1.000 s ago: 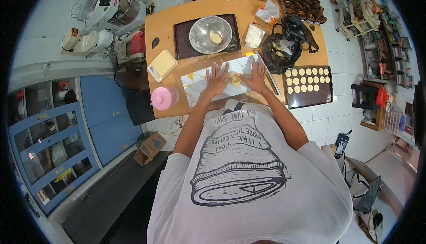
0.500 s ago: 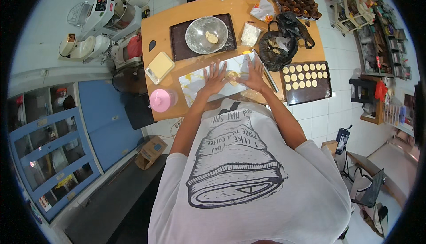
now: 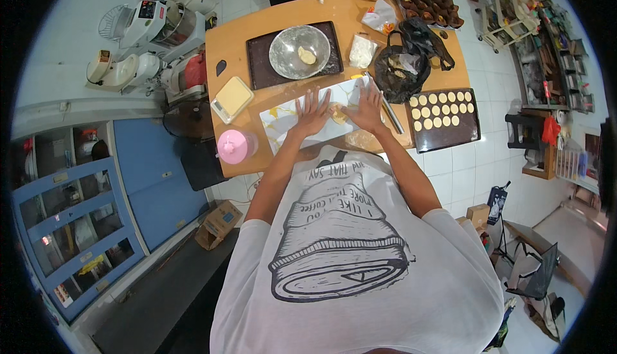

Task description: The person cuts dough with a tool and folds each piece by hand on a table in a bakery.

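Note:
My left hand (image 3: 312, 115) lies flat with fingers spread on a white board with a yellow and grey marbled pattern (image 3: 275, 122). On the same board my right hand (image 3: 367, 111) rests, also open with its fingers stretched away from me. Between the two hands is a small pale yellow piece of dough (image 3: 337, 115), and both thumbs reach to its edges. Beyond the board, a floury metal bowl (image 3: 283, 61) holds a larger lump of dough (image 3: 306, 55). To the right of my right hand lies a metal rod, perhaps a rolling pin (image 3: 393, 117).
The bowl stands on a dark tray (image 3: 257, 44). At left are a kitchen scale (image 3: 232, 99) and a pink-lidded container (image 3: 234, 146). On the right, another dark tray (image 3: 447, 136) bears rows of dough rounds. A black plastic bag (image 3: 400, 74) and a white packet (image 3: 363, 51) stand behind.
My hands stay on the board, with the thumbs shifted slightly around the dough piece. The dough looks less covered between them now. Other things on the table have kept their places.

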Demonstrator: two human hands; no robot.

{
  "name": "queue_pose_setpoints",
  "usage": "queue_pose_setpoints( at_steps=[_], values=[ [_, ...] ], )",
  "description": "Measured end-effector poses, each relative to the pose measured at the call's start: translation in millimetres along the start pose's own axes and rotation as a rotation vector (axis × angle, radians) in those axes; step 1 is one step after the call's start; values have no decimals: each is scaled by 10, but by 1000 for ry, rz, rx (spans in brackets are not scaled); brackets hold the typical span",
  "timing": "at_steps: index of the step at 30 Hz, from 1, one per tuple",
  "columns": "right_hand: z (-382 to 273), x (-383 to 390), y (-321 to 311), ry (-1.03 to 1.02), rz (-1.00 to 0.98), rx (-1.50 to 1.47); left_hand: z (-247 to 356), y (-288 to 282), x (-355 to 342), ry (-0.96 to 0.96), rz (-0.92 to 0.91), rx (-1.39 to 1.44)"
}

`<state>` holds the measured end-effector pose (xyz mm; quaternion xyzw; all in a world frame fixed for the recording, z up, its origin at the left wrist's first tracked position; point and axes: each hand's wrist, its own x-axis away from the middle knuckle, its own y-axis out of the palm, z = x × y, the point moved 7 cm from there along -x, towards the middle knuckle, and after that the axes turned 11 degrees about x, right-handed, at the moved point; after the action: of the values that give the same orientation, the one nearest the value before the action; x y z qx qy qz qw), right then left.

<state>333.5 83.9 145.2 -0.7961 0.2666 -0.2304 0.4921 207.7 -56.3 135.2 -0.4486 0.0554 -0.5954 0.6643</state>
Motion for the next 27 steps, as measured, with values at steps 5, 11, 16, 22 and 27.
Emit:
queue_pose_setpoints(
  at_steps=[5, 11, 16, 22, 27],
  values=[
    [-79, 16, -25, -36, 40, 102, -33, -17, -36, -28, -33, -34],
    [-115, 2, -72, 4, 52, 5, -58, -16, -27, -21, -44, -9],
    [-70, -10, -31, 6, 75, 15, -47, -2, -47, -41, -61, -6],
    [-56, -25, 6, 36, -6, 13, 41, -83, -3, -35, -96, 5],
    [-128, -24, -70, 24, -30, 11, 21, -84, -20, -53, -75, -50]
  ],
)
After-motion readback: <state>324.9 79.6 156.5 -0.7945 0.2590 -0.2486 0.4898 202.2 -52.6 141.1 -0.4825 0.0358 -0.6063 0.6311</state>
